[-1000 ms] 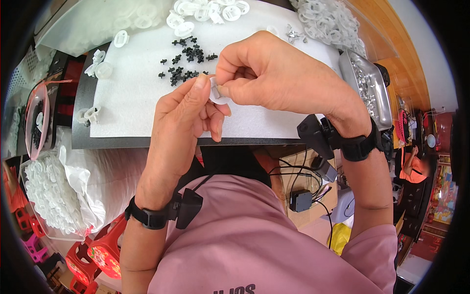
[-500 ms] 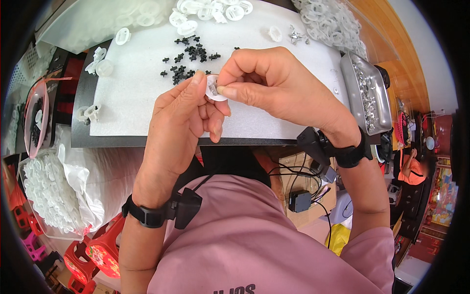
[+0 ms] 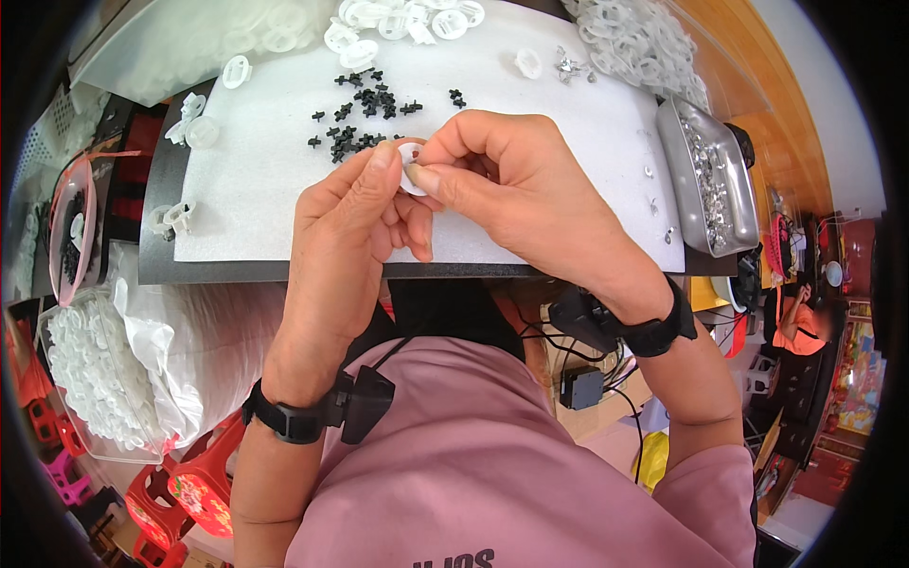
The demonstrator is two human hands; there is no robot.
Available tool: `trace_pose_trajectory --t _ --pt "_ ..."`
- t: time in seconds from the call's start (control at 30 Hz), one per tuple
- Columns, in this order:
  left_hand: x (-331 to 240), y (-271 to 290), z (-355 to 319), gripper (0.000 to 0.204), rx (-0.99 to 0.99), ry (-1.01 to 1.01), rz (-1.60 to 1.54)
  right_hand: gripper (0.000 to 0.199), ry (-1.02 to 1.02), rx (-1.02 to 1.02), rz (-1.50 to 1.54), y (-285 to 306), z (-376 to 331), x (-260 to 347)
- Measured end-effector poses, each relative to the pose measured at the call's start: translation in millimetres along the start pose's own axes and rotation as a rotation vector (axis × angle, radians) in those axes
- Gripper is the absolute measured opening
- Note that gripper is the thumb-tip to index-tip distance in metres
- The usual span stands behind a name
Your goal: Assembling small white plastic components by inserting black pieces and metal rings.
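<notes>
Between my two hands, above the white foam sheet point(image 3: 540, 208), is a small round white plastic part point(image 3: 409, 156). My left hand point(image 3: 346, 204) pinches its left edge between thumb and fingers. From the other side, my right hand point(image 3: 516, 175) is closed, its thumb pressing on the part's face. Whether the right fingers hold a smaller piece is hidden. Just beyond the hands lies a scatter of small black plastic pieces point(image 3: 376, 101). A loose white disc point(image 3: 527, 63) and several tiny metal pieces point(image 3: 568, 67) lie farther back.
On the right stands a metal tray point(image 3: 668, 142) of small shiny pieces. Piles of translucent white parts point(image 3: 634, 43) fill the far right, and more point(image 3: 407, 19) lie at the back. A clear bin of white parts point(image 3: 99, 369) is at lower left. Another person point(image 3: 800, 322) sits far right.
My right hand has shifted slightly down and left, its thumb now farther over the white part. The right forearm has lowered, uncovering black pieces and tiny metal pieces on the sheet.
</notes>
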State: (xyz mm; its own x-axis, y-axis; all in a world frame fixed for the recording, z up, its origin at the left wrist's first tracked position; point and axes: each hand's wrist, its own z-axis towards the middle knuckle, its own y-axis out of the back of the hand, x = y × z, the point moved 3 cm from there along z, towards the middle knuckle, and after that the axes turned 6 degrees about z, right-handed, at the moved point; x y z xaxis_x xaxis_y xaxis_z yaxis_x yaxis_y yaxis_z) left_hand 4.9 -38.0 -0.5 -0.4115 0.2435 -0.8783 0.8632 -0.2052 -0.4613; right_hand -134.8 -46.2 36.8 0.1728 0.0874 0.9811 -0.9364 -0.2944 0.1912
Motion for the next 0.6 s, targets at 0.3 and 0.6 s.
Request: trace_pose_trajectory --t 0.3,0.6 --pt "2.0 -2.0 -3.8 0.039 -0.091 -0.062 0.127 0.008 -0.115 0.008 0.204 -8.4 -0.2 -2.2" --pt "1.4 -1.3 -2.4 0.04 -0.065 -0.079 0.103 0.011 -0.097 -0.043 0.179 -5.5 -4.5 2.6"
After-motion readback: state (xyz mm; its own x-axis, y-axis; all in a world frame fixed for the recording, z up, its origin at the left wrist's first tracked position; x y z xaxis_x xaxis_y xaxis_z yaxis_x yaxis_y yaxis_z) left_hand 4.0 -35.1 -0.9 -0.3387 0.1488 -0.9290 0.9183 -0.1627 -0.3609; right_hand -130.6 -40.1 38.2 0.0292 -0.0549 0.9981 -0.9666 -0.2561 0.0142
